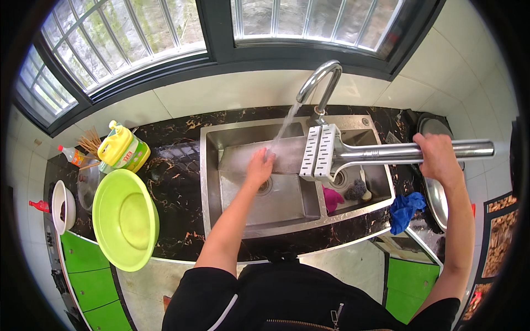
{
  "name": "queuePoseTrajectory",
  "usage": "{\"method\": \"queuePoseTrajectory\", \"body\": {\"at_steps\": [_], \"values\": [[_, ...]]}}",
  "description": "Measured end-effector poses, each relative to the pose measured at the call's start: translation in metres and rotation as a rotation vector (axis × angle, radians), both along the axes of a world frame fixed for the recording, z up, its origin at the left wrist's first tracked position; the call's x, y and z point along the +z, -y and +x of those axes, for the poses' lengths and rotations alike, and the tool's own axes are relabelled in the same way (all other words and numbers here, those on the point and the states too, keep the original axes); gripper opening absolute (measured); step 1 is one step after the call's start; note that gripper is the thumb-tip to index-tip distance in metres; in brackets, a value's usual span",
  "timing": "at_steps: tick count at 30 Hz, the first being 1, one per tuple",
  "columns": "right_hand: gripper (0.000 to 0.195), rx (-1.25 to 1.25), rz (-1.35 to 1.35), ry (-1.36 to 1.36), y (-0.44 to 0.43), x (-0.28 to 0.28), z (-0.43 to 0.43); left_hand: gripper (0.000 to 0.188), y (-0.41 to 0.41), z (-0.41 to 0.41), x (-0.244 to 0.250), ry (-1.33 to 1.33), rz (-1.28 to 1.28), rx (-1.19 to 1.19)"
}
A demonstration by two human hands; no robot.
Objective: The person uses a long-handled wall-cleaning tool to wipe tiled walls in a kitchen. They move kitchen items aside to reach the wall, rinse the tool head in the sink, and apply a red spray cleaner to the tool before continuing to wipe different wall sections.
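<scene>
My right hand [434, 155] grips the shiny metal pole of a mop [385, 153], held roughly level above the sink's right side. Its white slotted double-plate head [319, 152] hangs over the divider between the basins. My left hand [261, 165] is over the left basin of the stainless steel sink [265, 229], with its fingers at the running water [285, 124] and nothing visible in its grasp. The stream falls at a slant from the curved chrome faucet [321, 80]. The mop head's underside is hidden.
In the right basin lie a magenta cloth [332, 199] and a dark scrubber [355, 191] beside a pale-handled brush [366, 190]. A blue cloth [408, 211] overhangs the counter edge. Leftward stand a lime-green basin [124, 219], a yellow detergent jug [124, 149] and a white bowl [58, 211].
</scene>
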State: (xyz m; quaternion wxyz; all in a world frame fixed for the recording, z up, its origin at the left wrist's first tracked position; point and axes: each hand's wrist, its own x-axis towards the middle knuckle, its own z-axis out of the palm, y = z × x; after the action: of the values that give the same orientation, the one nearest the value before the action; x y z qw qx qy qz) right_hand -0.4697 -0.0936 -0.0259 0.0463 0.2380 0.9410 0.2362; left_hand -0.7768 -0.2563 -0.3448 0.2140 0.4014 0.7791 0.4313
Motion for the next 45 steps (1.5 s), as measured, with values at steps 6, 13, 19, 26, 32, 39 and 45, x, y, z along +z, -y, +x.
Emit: {"method": "queuePoseTrajectory", "body": {"at_steps": [6,13,19,26,32,39,45], "values": [[0.028,0.096,0.086,0.006,0.014,0.011,-0.039,0.042,-0.027,0.043,0.050,0.086,0.463,-0.132],[0.023,0.055,0.056,-0.040,0.026,0.007,-0.025,0.051,0.001,-0.040,-0.056,-0.097,-0.049,-0.083],[0.021,0.118,0.222,-0.141,0.048,0.010,-0.031,0.064,0.008,-0.046,-0.055,0.169,-0.269,0.119],[0.023,0.246,0.469,-0.213,0.084,0.050,-0.099,0.087,0.023,0.009,0.135,0.211,0.644,-0.257],[0.038,0.646,0.475,-0.922,0.088,0.005,-0.102,0.040,0.049,0.013,0.175,-0.302,0.701,0.016],[0.094,0.238,-1.708,-1.549,0.101,-0.151,-0.155,0.034,0.043,0.037,0.169,-0.166,0.645,-0.022],[0.046,0.041,-1.596,-1.847,0.059,-0.178,-0.175,0.037,0.004,0.008,0.071,0.635,0.641,-0.147]]}}
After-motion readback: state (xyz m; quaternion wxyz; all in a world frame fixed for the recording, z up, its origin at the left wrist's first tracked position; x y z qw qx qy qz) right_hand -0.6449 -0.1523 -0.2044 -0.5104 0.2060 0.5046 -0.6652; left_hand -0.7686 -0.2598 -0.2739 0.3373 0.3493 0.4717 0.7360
